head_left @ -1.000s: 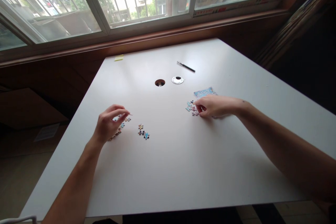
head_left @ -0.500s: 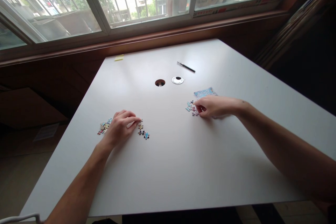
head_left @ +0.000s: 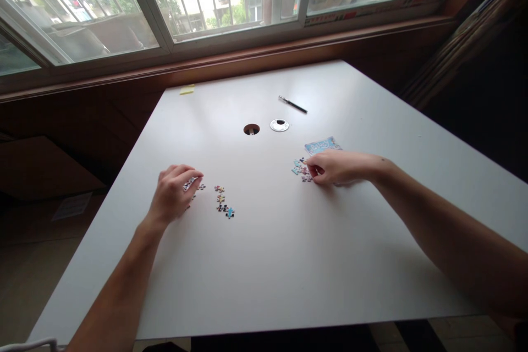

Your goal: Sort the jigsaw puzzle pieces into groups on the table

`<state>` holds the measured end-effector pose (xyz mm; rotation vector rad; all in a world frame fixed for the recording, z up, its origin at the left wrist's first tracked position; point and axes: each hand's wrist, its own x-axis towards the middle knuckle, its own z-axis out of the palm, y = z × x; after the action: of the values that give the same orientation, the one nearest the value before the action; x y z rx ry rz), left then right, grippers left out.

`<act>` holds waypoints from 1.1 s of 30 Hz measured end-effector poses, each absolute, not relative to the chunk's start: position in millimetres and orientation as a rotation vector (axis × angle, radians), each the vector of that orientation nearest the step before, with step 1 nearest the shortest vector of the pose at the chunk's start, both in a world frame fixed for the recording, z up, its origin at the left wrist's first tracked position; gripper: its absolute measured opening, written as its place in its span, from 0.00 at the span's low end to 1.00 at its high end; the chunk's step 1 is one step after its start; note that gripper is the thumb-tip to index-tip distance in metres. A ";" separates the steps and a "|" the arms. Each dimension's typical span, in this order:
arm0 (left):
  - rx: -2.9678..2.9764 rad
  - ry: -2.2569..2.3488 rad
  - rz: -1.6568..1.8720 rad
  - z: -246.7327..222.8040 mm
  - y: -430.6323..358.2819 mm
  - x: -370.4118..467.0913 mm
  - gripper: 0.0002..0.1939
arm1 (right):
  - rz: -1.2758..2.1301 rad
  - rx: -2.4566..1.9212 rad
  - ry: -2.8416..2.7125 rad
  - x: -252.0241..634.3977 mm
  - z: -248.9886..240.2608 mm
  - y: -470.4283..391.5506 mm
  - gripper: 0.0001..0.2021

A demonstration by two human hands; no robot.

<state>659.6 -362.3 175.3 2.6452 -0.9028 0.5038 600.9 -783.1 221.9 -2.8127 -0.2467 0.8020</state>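
My left hand (head_left: 173, 190) is over the loose jigsaw pieces (head_left: 192, 183) on the left, which it mostly covers. Its thumb and forefinger come together at the tips; whether a piece is between them does not show. Just right of that hand, a short crooked line of jigsaw pieces (head_left: 221, 198) runs down to a blue and black one. Across the table, my right hand (head_left: 324, 166) rests with curled fingers at the edge of a second pile of pieces (head_left: 299, 168), pale blue and pinkish. What its fingertips hold, if anything, is hidden.
A blue printed packet (head_left: 323, 144) lies behind my right hand, partly covered. Farther back on the white table (head_left: 264, 264) are a black pen (head_left: 293, 104), a round cable hole (head_left: 251, 130) and its silver cover (head_left: 279, 125). Yellow tape (head_left: 187, 89) marks the far left corner.
My left hand has moved left and back from the line of pieces to the left pile. The line's top pinkish-yellow piece is now uncovered. My right hand has stayed in place.
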 end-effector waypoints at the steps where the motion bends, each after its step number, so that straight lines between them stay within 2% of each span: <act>1: 2.679 -0.839 0.557 177.7 -355.2 663.4 0.08 | 0.807 -2.815 -0.244 600.9 222.0 -783.0 0.02; 4: 2.760 -0.763 0.583 180.7 -338.9 671.7 0.08 | 0.816 -2.816 -0.241 601.3 221.2 -783.8 0.02; 16: 2.708 -0.950 0.282 176.3 -346.9 668.5 0.07 | 0.803 -2.788 -0.262 601.7 218.6 -786.5 0.03; 19: 2.597 -0.807 0.186 180.6 -351.6 665.3 0.09 | 0.807 -2.796 -0.264 602.0 219.1 -785.4 0.03; 24: 2.335 -0.531 -0.116 187.7 -363.8 653.7 0.19 | 0.805 -2.801 -0.264 601.9 219.5 -784.5 0.03; 33: 2.276 -0.428 -0.199 187.7 -365.8 651.5 0.19 | 0.807 -2.791 -0.254 601.6 217.9 -787.3 0.04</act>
<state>651.5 -365.8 187.7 2.2761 -0.4278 -0.1988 601.6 -787.3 217.9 -2.7915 -0.2545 0.8069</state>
